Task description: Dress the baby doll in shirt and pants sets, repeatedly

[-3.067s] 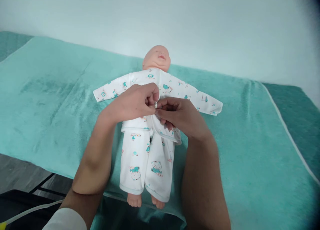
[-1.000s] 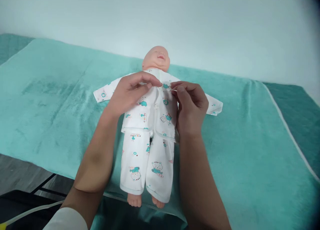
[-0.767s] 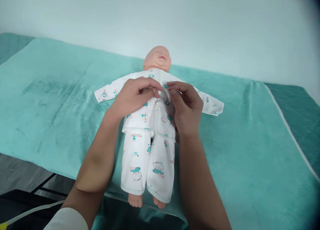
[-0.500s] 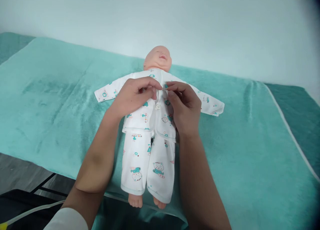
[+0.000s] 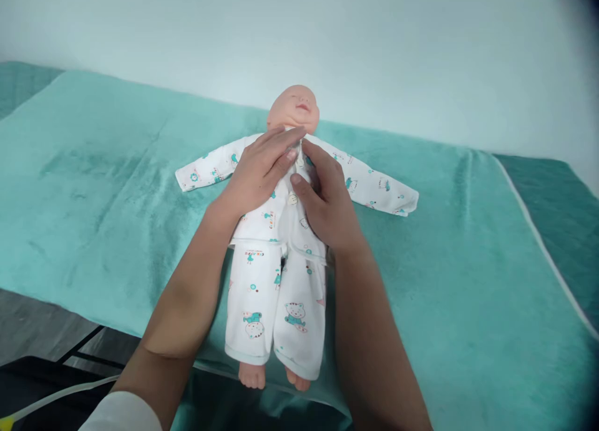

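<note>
A baby doll lies on its back, head away from me and arms spread sideways. It wears a white printed jacket and matching trousers. My left hand rests on the upper chest with its fingers stretched out flat toward the collar. Over the other side of the chest lies my right hand, thumb apart from the fingers, touching the jacket near its front edge. Between my hands a round white button shows on the jacket front. My fingers partly hide the collar and upper front.
A teal plush cover spreads over the table under the doll. Behind it rises a pale wall. At the lower left are a black surface and a pale tube beside the table's front edge.
My pinched fingers have come away from the jacket front and flattened. The left hand has moved up toward the collar, and the right has turned inward over the chest.
</note>
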{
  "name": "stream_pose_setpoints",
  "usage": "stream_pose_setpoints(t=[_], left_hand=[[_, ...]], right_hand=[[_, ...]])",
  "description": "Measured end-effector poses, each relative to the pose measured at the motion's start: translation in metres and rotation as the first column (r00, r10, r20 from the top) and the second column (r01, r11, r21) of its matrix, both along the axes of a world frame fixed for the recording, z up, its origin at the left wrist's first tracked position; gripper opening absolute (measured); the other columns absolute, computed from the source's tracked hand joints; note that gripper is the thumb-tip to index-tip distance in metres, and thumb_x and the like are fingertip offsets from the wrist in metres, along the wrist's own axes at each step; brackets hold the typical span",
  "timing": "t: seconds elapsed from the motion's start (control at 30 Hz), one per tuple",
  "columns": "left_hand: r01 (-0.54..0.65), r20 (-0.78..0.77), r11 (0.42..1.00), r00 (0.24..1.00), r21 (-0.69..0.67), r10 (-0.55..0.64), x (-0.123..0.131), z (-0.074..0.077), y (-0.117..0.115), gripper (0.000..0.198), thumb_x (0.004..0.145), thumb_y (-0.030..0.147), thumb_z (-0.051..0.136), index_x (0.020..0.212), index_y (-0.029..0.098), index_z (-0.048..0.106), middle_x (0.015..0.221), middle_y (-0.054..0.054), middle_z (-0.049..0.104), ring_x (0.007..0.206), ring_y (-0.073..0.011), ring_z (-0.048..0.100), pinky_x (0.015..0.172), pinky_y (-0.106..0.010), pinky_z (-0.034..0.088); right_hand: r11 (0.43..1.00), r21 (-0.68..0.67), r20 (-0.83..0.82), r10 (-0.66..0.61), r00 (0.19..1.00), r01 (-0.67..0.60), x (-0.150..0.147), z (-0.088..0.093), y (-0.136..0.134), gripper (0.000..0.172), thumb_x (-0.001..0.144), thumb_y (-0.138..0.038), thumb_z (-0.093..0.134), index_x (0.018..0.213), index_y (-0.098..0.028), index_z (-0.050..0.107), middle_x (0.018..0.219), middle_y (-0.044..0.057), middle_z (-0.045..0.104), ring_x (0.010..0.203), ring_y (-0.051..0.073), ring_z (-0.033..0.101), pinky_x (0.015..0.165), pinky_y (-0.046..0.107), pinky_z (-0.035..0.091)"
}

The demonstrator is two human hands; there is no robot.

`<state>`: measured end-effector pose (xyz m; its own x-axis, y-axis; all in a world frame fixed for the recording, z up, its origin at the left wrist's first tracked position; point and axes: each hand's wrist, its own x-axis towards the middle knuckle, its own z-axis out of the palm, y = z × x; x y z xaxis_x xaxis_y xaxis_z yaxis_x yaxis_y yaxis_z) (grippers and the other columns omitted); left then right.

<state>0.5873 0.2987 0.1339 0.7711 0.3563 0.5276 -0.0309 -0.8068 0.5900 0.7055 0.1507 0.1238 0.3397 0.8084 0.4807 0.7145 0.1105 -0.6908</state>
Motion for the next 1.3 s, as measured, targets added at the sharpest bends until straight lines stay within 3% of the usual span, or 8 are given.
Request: stream_pose_setpoints(t=[0.4, 0.7, 0.8, 0.9, 0.97, 1.1, 1.2, 1.3], left_hand=[[-0.090, -0.146, 0.996, 0.985, 0.013, 0.091, 0.003, 0.006, 0.000, 0.054, 0.110, 0.053, 0.029, 0.150, 0.028, 0.056, 0.155, -0.005, 0.061, 0.150, -0.0261, 0.048, 0.127, -0.048, 0.038], [-0.102, -0.007, 0.994, 0.995, -0.039, 0.102, 0.006, -0.008, 0.004, 0.048, 0.110, 0.051, 0.037, 0.143, 0.026, 0.062, 0.152, -0.008, 0.064, 0.146, -0.0235, 0.054, 0.125, -0.044, 0.040], [-0.242, -0.008, 0.970, 0.970, 0.000, 0.242, -0.004, -0.022, 0.008, 0.049, 0.111, 0.047, 0.033, 0.142, 0.023, 0.063, 0.154, -0.011, 0.063, 0.149, -0.0239, 0.052, 0.129, -0.048, 0.034], [-0.489, -0.136, 0.868, 0.857, 0.088, 0.496, -0.036, -0.039, 0.011, 0.049, 0.110, 0.038, 0.033, 0.149, 0.023, 0.058, 0.162, -0.011, 0.055, 0.156, -0.0287, 0.044, 0.133, -0.060, 0.021], [-0.570, -0.253, 0.799, 0.758, 0.193, 0.601, -0.067, -0.048, 0.013, 0.054, 0.107, 0.032, 0.037, 0.159, 0.023, 0.048, 0.171, -0.011, 0.044, 0.161, -0.0322, 0.036, 0.133, -0.065, 0.016], [-0.642, -0.387, 0.698, 0.584, 0.318, 0.714, -0.121, -0.056, 0.015, 0.064, 0.104, 0.022, 0.031, 0.167, 0.012, 0.033, 0.176, -0.013, 0.033, 0.162, -0.0348, 0.032, 0.133, -0.065, 0.018], [-0.669, -0.422, 0.660, 0.519, 0.340, 0.743, -0.134, -0.057, 0.014, 0.066, 0.102, 0.015, 0.024, 0.167, 0.007, 0.031, 0.176, -0.016, 0.031, 0.161, -0.0350, 0.032, 0.133, -0.066, 0.017], [-0.720, -0.399, 0.626, 0.502, 0.299, 0.767, -0.132, -0.056, 0.005, 0.066, 0.100, 0.013, 0.027, 0.165, 0.005, 0.035, 0.176, -0.019, 0.031, 0.162, -0.0357, 0.031, 0.133, -0.064, 0.017]], right_hand=[[0.996, -0.028, 0.019, -0.081, 0.997, 0.082, 0.010, 0.000, 0.021, 0.045, 0.107, -0.057, 0.046, 0.137, -0.027, 0.062, 0.145, 0.011, 0.064, 0.141, 0.028, 0.054, 0.125, 0.056, 0.037], [1.000, -0.004, -0.116, -0.017, 0.993, 0.017, 0.022, -0.008, 0.028, 0.049, 0.103, -0.064, 0.051, 0.137, -0.032, 0.064, 0.151, 0.005, 0.062, 0.150, 0.027, 0.048, 0.130, 0.059, 0.032], [0.998, -0.036, -0.152, -0.053, 0.987, 0.048, 0.031, -0.014, 0.023, 0.060, 0.101, -0.069, 0.050, 0.142, -0.027, 0.063, 0.157, 0.008, 0.058, 0.152, 0.027, 0.047, 0.131, 0.055, 0.032], [0.981, -0.103, -0.129, -0.178, 0.976, 0.165, 0.038, -0.025, 0.012, 0.067, 0.103, -0.068, 0.043, 0.145, -0.020, 0.061, 0.160, 0.014, 0.056, 0.154, 0.028, 0.045, 0.131, 0.055, 0.029], [0.938, -0.171, -0.022, -0.311, 0.950, 0.303, 0.041, -0.034, 0.000, 0.065, 0.106, -0.061, 0.036, 0.148, -0.018, 0.060, 0.164, 0.016, 0.052, 0.157, 0.030, 0.041, 0.131, 0.060, 0.025], [0.779, -0.344, 0.233, -0.470, 0.851, 0.524, 0.045, -0.046, -0.039, 0.069, 0.104, -0.053, 0.041, 0.163, -0.019, 0.043, 0.176, 0.015, 0.031, 0.164, 0.036, 0.024, 0.129, 0.070, 0.016], [0.659, -0.444, 0.323, -0.513, 0.795, 0.606, 0.055, -0.050, -0.076, 0.073, 0.103, -0.050, 0.043, 0.166, -0.014, 0.036, 0.176, 0.020, 0.028, 0.163, 0.038, 0.027, 0.129, 0.071, 0.019], [0.575, -0.481, 0.372, -0.549, 0.749, 0.661, 0.060, -0.051, -0.109, 0.071, 0.103, -0.047, 0.043, 0.162, -0.009, 0.041, 0.171, 0.024, 0.037, 0.160, 0.038, 0.035, 0.129, 0.065, 0.025]])
